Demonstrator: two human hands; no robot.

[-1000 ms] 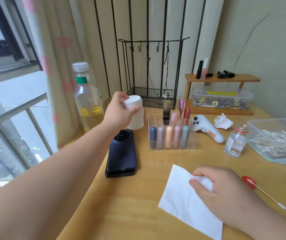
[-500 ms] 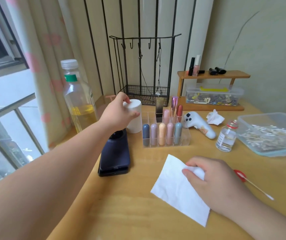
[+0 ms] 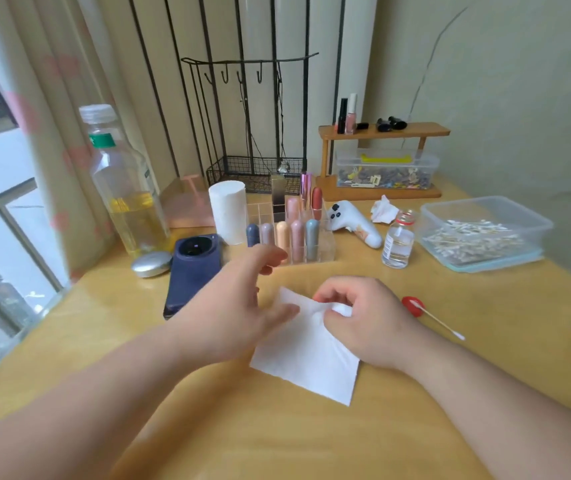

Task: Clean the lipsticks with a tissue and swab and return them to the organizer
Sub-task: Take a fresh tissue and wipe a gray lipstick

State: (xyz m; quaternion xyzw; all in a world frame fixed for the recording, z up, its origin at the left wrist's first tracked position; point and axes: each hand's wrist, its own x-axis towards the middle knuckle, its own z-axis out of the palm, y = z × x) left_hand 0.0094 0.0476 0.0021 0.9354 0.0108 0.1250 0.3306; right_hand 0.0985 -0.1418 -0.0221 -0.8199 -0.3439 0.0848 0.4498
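Change: left hand (image 3: 239, 306) has let go of the tissue roll (image 3: 227, 211), which now stands upright on the desk (image 3: 207, 427) just left of the organizer (image 3: 325, 249), and has come back to the tissue (image 3: 304, 362)
Left fingers (image 3: 275, 256): apart and loose, holding nothing; thumb side lies at the tissue's left edge, contact not confirmable through the blur
Right hand (image 3: 370, 323): fingers curled, pinching a bunched fold at the tissue's far corner; the rest of the tissue lies flat on the desk
Lipsticks (image 3: 297, 233): all seated upright in the organizer, long axes vertical, caps up; none drawn yet
Governing relation: organizer sits directly beyond the left fingertips, near; right hand is further off and occupied, so the left is judged the nearer hand for a straight upward pull
Swab (image 3: 439, 322): on the desk, right of the right hand, red end toward it, untouched
Stage: judged early — tissue being readied
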